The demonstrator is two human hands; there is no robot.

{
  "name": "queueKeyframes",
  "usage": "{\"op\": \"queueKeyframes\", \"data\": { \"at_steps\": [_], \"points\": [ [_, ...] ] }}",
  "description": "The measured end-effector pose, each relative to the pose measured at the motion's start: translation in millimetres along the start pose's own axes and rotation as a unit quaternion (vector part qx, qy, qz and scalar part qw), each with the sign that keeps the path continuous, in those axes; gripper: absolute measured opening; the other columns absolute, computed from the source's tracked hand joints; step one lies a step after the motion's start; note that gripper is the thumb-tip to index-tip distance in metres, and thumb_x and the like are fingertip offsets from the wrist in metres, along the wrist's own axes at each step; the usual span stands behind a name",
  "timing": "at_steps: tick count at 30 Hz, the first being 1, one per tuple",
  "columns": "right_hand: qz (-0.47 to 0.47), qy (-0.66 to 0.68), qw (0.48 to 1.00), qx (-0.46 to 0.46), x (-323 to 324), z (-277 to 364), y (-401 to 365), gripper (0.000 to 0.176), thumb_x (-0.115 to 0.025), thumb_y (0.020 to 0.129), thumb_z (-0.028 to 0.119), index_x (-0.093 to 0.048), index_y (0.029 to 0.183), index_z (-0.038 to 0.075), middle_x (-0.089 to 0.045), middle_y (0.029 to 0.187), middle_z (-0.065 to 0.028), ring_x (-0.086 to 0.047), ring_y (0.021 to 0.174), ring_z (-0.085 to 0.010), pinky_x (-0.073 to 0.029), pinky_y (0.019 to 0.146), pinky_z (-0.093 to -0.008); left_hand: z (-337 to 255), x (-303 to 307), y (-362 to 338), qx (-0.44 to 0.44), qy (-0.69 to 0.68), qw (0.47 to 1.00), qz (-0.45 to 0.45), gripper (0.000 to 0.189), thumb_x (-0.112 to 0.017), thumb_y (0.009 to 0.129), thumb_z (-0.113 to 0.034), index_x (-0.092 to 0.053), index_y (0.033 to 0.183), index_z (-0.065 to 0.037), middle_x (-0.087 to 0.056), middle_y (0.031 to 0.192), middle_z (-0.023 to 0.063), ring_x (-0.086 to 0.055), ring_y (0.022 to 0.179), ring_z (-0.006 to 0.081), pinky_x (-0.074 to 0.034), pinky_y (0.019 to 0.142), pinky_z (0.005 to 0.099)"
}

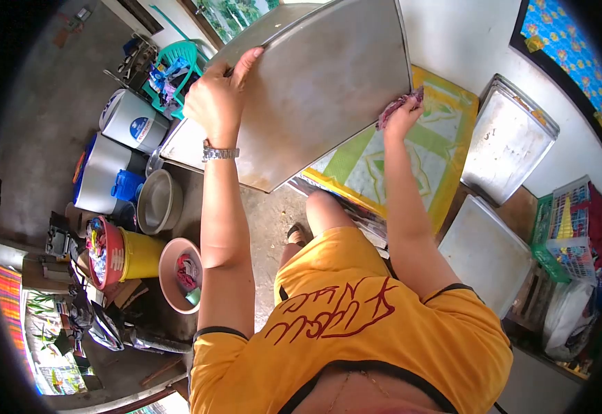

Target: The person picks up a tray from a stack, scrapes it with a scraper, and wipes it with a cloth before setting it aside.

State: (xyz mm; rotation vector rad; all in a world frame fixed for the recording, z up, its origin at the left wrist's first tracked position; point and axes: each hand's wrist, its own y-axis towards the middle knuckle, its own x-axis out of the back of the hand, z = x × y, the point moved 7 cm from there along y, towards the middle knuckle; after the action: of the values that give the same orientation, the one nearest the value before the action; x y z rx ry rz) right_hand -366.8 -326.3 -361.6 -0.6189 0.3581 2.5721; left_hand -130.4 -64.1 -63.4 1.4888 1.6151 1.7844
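A large metal tray (322,90), brownish and smudged across its flat face, is tilted up in front of me. My left hand (217,96), with a metal watch at the wrist, is closed over the tray's upper left edge, thumb on the near side. At the right edge of the tray, my right hand (403,117) is closed on a crumpled purplish cloth (389,114), which touches the tray's lower right corner. Under that corner lies a table with a green, white and yellow patterned cover (439,131).
More metal trays (511,138) lean against the wall at right, with another flat sheet (487,255) nearer me. Plastic baskets (570,214) stand beyond. On the left floor are a pink basin (170,276), a yellow bucket (139,254), a grey basin (166,203) and a green chair (185,55).
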Motion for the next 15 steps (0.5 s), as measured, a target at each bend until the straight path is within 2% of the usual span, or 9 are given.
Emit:
{"op": "queueKeyframes", "data": {
  "at_steps": [3, 6, 8, 10, 12, 13, 15],
  "points": [
    [0.004, 0.064, 0.993, -0.095, -9.1, -12.8, -17.1, 0.039, -0.045, 0.101, 0.029, -0.047, 0.123, -0.003, -0.057, 0.105, -0.0113, -0.054, 0.094, -0.0208, -0.044, 0.083, -0.0352, 9.3, 0.3, 4.2, 0.051, -0.02, 0.999, -0.005, 0.075, -0.053, 0.068, -0.084, -0.068, 0.06, -0.011, -0.058, 0.052, 0.0118, -0.059, 0.052, 0.0331, -0.042, 0.047, 0.0404],
    [0.087, 0.102, 0.979, -0.151, -30.3, 12.8, -89.1, 0.032, -0.044, 0.102, 0.027, -0.048, 0.115, -0.002, -0.058, 0.099, -0.0106, -0.056, 0.088, -0.0243, -0.046, 0.081, -0.0376, 19.7, -1.4, 9.5, 0.125, -0.069, 0.99, 0.0, 0.078, -0.053, 0.067, -0.086, -0.071, 0.066, -0.01, -0.063, 0.058, 0.0131, -0.062, 0.059, 0.0328, -0.045, 0.054, 0.0404],
    [0.118, 0.085, 0.977, -0.157, -32.3, 4.8, -131.0, 0.032, -0.041, 0.103, 0.028, -0.048, 0.115, -0.001, -0.056, 0.093, -0.0078, -0.054, 0.079, -0.0188, -0.046, 0.073, -0.0336, 24.6, 1.6, 14.6, 0.17, -0.09, 0.981, -0.013, 0.079, -0.054, 0.066, -0.086, -0.073, 0.069, -0.009, -0.065, 0.06, 0.013, -0.063, 0.061, 0.0323, -0.047, 0.057, 0.0399],
    [0.138, 0.045, 0.986, -0.081, -29.3, -16.9, -167.2, 0.03, -0.042, 0.103, 0.027, -0.048, 0.114, 0.0, -0.056, 0.088, -0.0068, -0.053, 0.076, -0.016, -0.046, 0.07, -0.0318, 35.1, -3.4, 21.1, 0.209, -0.087, 0.974, -0.004, 0.08, -0.055, 0.065, -0.086, -0.076, 0.074, -0.009, -0.069, 0.067, 0.0123, -0.066, 0.067, 0.0314, -0.049, 0.062, 0.0401],
    [0.166, 0.049, 0.97, -0.168, -22.7, -56.7, -207.1, 0.024, -0.04, 0.103, 0.026, -0.047, 0.106, 0.003, -0.054, 0.088, -0.0058, -0.053, 0.077, -0.0151, -0.045, 0.07, -0.03, 41.4, -6.0, 23.7, 0.222, -0.093, 0.97, -0.025, 0.08, -0.056, 0.065, -0.086, -0.076, 0.076, -0.01, -0.07, 0.069, 0.0118, -0.067, 0.069, 0.0309, -0.05, 0.063, 0.0399],
    [0.172, 0.09, 0.942, -0.274, -20.7, -42.1, -228.3, 0.026, -0.039, 0.103, 0.027, -0.045, 0.107, 0.003, -0.054, 0.088, -0.0064, -0.054, 0.079, -0.0168, -0.046, 0.072, -0.0321, 42.1, -6.2, 22.8, 0.232, -0.097, 0.968, -0.023, 0.08, -0.056, 0.063, -0.087, -0.077, 0.076, -0.011, -0.07, 0.07, 0.012, -0.067, 0.07, 0.0308, -0.05, 0.064, 0.0401],
    [0.154, 0.033, 0.947, -0.279, -17.0, -50.2, -246.1, 0.029, -0.038, 0.104, 0.028, -0.045, 0.112, 0.001, -0.055, 0.099, -0.0094, -0.055, 0.088, -0.0201, -0.046, 0.078, -0.0344, 39.5, -7.9, 19.2, 0.231, -0.074, 0.97, -0.006, 0.08, -0.056, 0.063, -0.087, -0.077, 0.077, -0.011, -0.07, 0.07, 0.012, -0.067, 0.071, 0.0308, -0.05, 0.065, 0.0402]
  ]
}}
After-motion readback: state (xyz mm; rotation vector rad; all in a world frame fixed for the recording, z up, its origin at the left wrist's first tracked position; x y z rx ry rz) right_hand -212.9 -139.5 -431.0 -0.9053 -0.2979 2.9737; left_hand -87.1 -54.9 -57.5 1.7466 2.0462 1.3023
